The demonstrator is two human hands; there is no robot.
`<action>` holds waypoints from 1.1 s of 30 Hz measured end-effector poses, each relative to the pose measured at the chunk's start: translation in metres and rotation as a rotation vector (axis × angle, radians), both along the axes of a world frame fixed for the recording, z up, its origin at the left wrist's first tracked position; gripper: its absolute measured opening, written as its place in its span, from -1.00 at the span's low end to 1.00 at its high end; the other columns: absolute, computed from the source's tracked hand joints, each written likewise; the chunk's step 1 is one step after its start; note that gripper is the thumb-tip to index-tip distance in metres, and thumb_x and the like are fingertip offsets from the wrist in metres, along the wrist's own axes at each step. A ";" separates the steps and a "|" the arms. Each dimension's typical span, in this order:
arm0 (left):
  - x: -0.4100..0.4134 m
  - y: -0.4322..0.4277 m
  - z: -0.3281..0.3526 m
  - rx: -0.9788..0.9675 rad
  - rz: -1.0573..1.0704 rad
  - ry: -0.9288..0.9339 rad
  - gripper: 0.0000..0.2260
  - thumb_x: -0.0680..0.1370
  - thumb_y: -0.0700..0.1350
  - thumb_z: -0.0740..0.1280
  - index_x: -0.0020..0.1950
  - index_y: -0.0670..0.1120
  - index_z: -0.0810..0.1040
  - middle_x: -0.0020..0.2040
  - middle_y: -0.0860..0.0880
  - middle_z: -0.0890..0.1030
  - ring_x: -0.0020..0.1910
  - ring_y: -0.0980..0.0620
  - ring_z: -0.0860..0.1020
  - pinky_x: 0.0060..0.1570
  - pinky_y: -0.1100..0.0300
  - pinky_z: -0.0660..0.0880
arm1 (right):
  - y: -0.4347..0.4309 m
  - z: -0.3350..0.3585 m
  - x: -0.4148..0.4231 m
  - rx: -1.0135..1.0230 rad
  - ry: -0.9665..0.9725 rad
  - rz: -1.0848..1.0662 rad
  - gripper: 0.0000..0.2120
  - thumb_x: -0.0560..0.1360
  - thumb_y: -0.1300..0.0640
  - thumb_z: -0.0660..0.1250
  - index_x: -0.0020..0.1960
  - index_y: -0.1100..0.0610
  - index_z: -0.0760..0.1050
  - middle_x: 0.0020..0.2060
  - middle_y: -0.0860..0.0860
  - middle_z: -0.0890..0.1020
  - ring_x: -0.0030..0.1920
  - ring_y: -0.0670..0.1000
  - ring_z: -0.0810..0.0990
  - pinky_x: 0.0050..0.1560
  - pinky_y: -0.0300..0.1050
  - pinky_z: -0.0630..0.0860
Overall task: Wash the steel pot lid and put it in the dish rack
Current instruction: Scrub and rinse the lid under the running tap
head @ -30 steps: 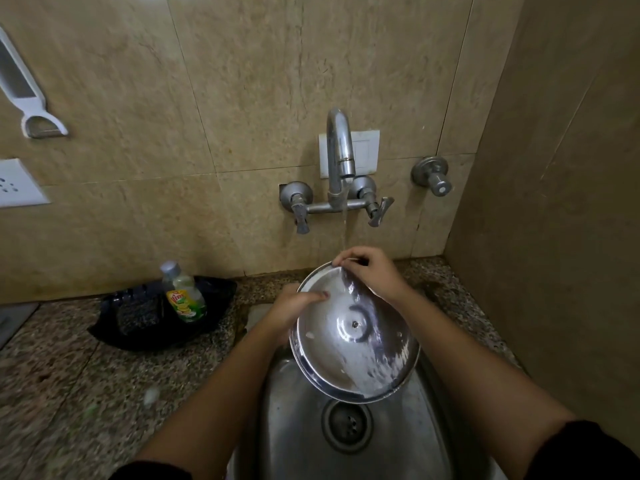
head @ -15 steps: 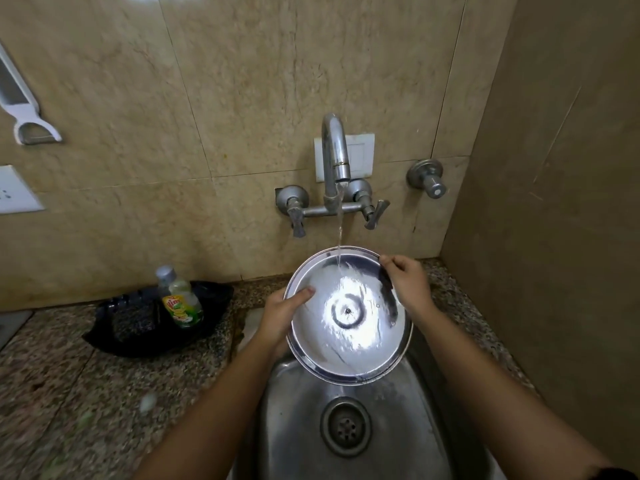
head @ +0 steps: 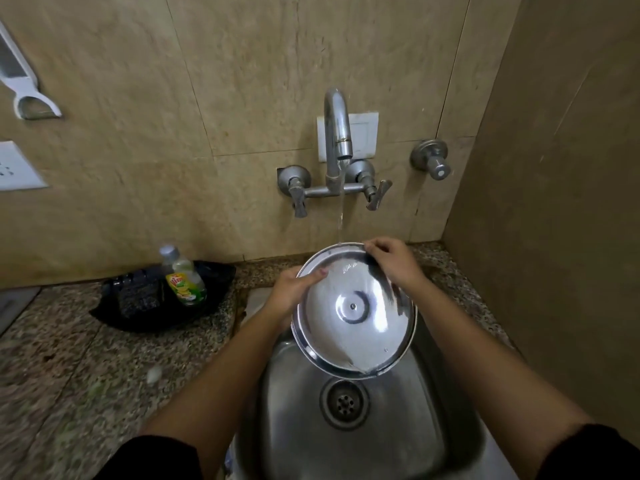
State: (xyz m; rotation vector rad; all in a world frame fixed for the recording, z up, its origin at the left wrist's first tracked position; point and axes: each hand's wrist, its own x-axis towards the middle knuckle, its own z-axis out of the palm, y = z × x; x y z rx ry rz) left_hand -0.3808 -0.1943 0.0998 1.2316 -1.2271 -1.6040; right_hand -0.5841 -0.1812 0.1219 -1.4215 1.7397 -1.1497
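The round steel pot lid [head: 353, 317] is held tilted over the steel sink [head: 408, 438], its inner side facing me, lower edge above the drain. My left hand [head: 294, 292] grips its left rim, thumb on the inner face. My right hand [head: 391, 259] holds the top right rim. A thin stream of water from the tap [head: 337, 133] lands on the lid's upper edge. No dish rack is in view.
A black tray [head: 138, 306] on the granite counter [head: 69, 375] at the left holds a dish soap bottle [head: 183, 278]. A wall valve [head: 431, 161] sits right of the tap. A tiled side wall closes the right. A white peeler [head: 20, 84] hangs upper left.
The lid has tipped more steeply, its lower edge dropping toward the drain. My right hand has stayed on the top right rim. Water keeps running.
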 end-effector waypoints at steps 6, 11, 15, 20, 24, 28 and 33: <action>0.001 0.000 0.000 0.052 -0.032 -0.010 -0.71 0.44 -0.17 0.46 0.09 -0.31 0.61 0.04 -0.33 0.65 -0.04 -0.27 0.63 0.09 -0.18 0.55 | 0.001 -0.004 -0.002 -0.013 -0.085 -0.041 -0.81 0.58 0.19 0.21 0.01 0.17 0.60 -0.22 0.01 0.61 -0.22 -0.03 0.53 -0.20 -0.16 0.43; -0.011 -0.009 0.016 -0.034 -0.158 -0.097 -0.74 0.43 -0.20 0.47 0.08 -0.26 0.64 0.01 -0.26 0.68 -0.05 -0.21 0.65 0.06 -0.07 0.56 | -0.007 0.009 0.015 0.031 0.089 0.154 -0.84 0.55 0.09 0.25 -0.13 -0.04 0.59 -0.23 -0.04 0.65 -0.14 0.03 0.61 -0.05 0.00 0.51; -0.013 -0.007 0.009 -0.069 -0.023 -0.034 -0.77 0.44 -0.20 0.46 0.04 -0.29 0.64 -0.03 -0.28 0.67 -0.12 -0.17 0.64 0.03 -0.05 0.56 | -0.006 0.006 0.008 -0.003 0.137 0.100 -0.76 0.55 0.08 0.22 0.14 0.03 0.61 0.06 -0.04 0.67 0.09 -0.04 0.59 0.15 -0.07 0.47; -0.007 0.003 -0.005 0.054 0.151 0.091 -0.84 0.46 -0.19 0.44 -0.01 -0.24 0.64 -0.20 -0.14 0.70 -0.27 -0.10 0.65 -0.13 0.05 0.61 | 0.005 -0.017 -0.008 0.030 -0.097 -0.147 -0.77 0.59 0.21 0.17 0.06 0.24 0.59 -0.04 0.16 0.64 -0.03 0.10 0.57 -0.12 -0.16 0.43; 0.002 -0.002 -0.004 0.058 0.086 0.039 -0.82 0.44 -0.21 0.45 -0.02 -0.28 0.64 -0.04 -0.31 0.67 -0.17 -0.22 0.65 -0.04 -0.08 0.59 | 0.006 -0.014 -0.005 0.025 -0.114 -0.117 -0.74 0.62 0.20 0.12 0.13 0.23 0.56 -0.01 0.11 0.60 -0.02 0.05 0.53 -0.02 -0.10 0.44; -0.002 -0.008 0.006 -0.052 -0.094 -0.099 -0.81 0.42 -0.26 0.46 0.01 -0.29 0.65 -0.11 -0.22 0.70 -0.18 -0.12 0.67 -0.09 0.06 0.59 | -0.001 -0.005 0.008 -0.014 0.073 0.081 -0.77 0.59 0.16 0.18 0.07 0.16 0.60 -0.02 0.05 0.65 0.00 0.06 0.58 0.07 -0.01 0.46; -0.009 -0.010 0.009 -0.102 -0.113 -0.060 -0.78 0.44 -0.23 0.46 0.05 -0.29 0.65 -0.06 -0.26 0.68 -0.13 -0.11 0.62 0.02 -0.04 0.56 | -0.011 -0.003 0.013 -0.063 0.211 0.175 -0.80 0.57 0.10 0.24 0.03 0.12 0.63 0.02 0.07 0.68 0.03 0.04 0.59 0.11 0.03 0.48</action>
